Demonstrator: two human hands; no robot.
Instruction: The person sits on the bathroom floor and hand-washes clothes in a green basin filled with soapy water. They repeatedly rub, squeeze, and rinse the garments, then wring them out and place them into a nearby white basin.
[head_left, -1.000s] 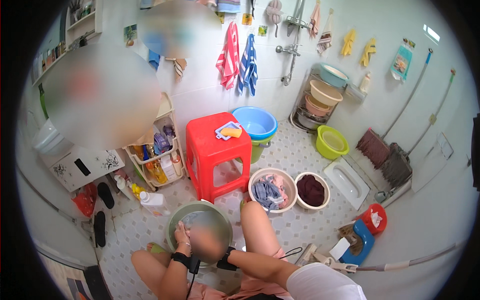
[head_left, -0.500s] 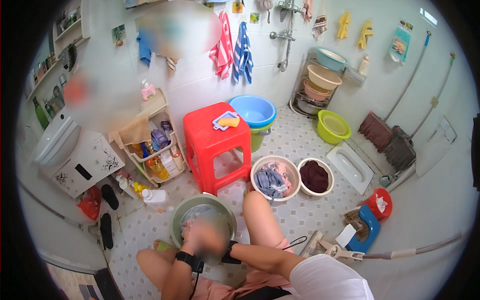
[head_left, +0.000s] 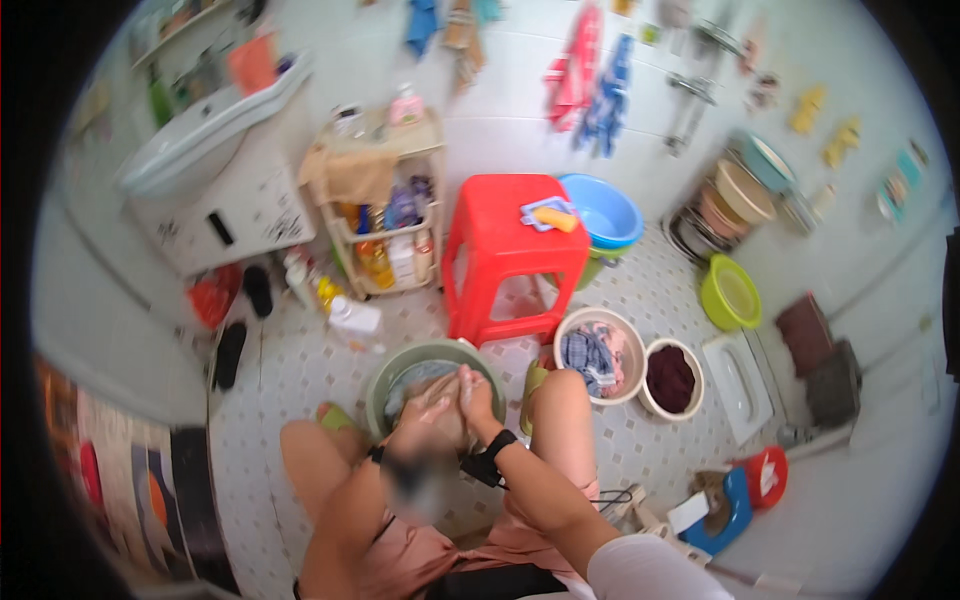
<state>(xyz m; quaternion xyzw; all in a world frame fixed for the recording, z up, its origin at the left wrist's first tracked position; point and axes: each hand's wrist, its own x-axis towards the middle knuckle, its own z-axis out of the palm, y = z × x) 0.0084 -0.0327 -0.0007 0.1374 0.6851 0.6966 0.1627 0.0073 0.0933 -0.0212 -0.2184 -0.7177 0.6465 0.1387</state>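
Cloth (head_left: 433, 387), wet & pale by the look of it, is being held down in the green basin (head_left: 425, 350), w/ its edges being lost to blur & fingers. From the L hand (head_left: 425, 412) it's being seen at approx 12 o'clock; from the R hand (head_left: 477, 397), at approx 9. That placing is what any move is being judged to turn on: bunch in the middle, one hand being set below it, the other beside it. Nearness is being shared abt equally, so no nearer hand can be told. No long axis can be read either, the cloth seemingly being bunched.

R hand is being curled inward, apparently round a fold; L hand is being set close by, almost touching it, but whether anything's being pinched there can't be told. L forearm (head_left: 345, 525) is being angled in from approx 7 o'clock, R forearm (head_left: 555, 500) from approx 4, w/ a black band (head_left: 488, 458) being worn at the R wrist.

Round the basin, a white bottle (head_left: 355, 318) is being seen at 10–11 o'clock, a red stool (head_left: 490, 205) at 1, a tub (head_left: 641, 365) of mixed clothes (head_left: 592, 357) at 2–3, & dark red laundry (head_left: 670, 380) at 3.
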